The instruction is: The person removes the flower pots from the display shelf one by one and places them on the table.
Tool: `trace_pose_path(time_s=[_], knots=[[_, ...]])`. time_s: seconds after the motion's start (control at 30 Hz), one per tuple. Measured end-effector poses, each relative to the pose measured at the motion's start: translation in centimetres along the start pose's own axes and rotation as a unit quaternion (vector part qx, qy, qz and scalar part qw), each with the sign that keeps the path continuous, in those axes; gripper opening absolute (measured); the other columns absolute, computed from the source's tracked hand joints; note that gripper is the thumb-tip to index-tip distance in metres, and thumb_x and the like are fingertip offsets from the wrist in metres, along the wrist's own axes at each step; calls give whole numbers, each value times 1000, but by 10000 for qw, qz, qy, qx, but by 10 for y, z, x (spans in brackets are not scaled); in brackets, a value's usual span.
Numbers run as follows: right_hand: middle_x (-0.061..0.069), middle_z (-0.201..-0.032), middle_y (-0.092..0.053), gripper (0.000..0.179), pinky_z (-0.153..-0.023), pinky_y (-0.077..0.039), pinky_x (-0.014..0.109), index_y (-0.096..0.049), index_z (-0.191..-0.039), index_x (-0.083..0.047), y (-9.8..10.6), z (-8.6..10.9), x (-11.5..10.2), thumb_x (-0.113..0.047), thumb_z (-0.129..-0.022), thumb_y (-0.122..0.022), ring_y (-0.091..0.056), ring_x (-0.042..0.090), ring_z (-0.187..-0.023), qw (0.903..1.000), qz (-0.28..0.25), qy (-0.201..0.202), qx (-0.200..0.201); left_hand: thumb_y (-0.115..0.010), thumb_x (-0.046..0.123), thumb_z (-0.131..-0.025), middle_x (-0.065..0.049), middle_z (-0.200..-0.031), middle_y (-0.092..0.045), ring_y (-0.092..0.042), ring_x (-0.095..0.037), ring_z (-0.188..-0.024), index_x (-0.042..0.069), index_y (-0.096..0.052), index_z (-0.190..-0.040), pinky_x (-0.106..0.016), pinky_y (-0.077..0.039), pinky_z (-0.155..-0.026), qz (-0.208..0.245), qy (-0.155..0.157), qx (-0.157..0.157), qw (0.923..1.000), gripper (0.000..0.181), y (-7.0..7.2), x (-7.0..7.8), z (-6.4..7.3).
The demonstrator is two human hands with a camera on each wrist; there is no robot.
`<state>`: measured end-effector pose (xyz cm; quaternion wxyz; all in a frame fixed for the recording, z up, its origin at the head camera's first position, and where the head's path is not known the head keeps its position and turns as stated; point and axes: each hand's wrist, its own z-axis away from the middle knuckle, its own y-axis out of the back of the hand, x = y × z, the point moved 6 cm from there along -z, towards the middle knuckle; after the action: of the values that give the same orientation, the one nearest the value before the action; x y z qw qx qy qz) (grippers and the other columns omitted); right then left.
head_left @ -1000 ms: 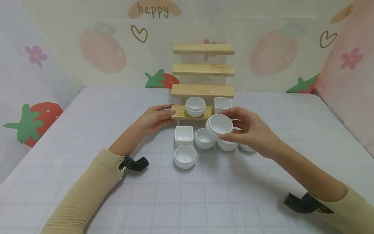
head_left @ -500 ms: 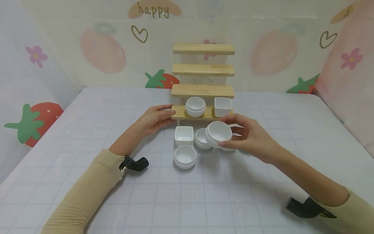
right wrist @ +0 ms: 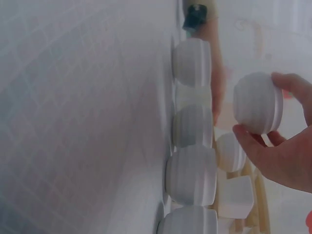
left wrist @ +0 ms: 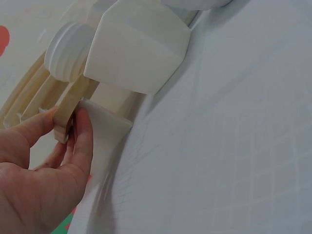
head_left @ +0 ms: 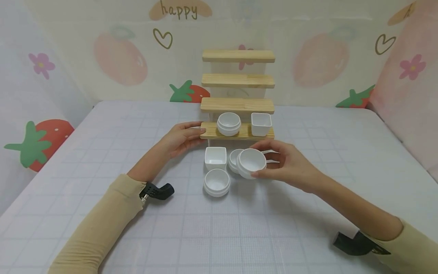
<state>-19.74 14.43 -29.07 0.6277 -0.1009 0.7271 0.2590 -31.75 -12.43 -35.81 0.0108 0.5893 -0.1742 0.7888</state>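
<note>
My right hand [head_left: 287,163] grips a round white pot [head_left: 251,161] by its sides, thumb in front and fingers behind. In the right wrist view this pot [right wrist: 258,103] is off the table. It partly covers another round pot [head_left: 234,160] in the head view. My left hand [head_left: 181,140] holds the left end of the lowest wooden board [head_left: 209,131] of a stepped rack. Thumb and fingers pinch that board [left wrist: 68,111] in the left wrist view. On the board sit a round white pot [head_left: 229,125] and a square white pot [head_left: 261,125].
A square pot [head_left: 215,159] stands before the rack, with a round pot [head_left: 217,183] in front of it. More round pots [right wrist: 190,175] line the table in the right wrist view. Higher wooden boards [head_left: 237,80] rise behind, near the printed backdrop [head_left: 164,72].
My right hand has lowered the round pot and shifted it slightly left, uncovering the square pot on the board. My left hand keeps its place on the board.
</note>
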Motion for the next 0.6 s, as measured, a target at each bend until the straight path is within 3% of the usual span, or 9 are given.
trace_pose_path(time_s=[0.4,0.6], knots=[[13,-129,-66,55,-95,-63,27,-65,-133,2,-3,-2,10,-2,-83,-88,-66,24,-112,9975,680,-32,-183,-50,-5,-108,-27,-153,-41,-71,-10,-90,-8,-28,-162,-21,-65,-86,23,-26,-27,10000,58,-1,1,0],[17,-128,-66,56,-96,-63,28,-64,-133,5,-5,-2,12,0,-82,-88,-67,25,-109,9975,616,-20,-339,-50,-5,-107,-25,-143,-46,-70,-10,-89,-11,-28,-161,-21,-64,-88,-39,-94,-77,9999,58,-2,1,0]])
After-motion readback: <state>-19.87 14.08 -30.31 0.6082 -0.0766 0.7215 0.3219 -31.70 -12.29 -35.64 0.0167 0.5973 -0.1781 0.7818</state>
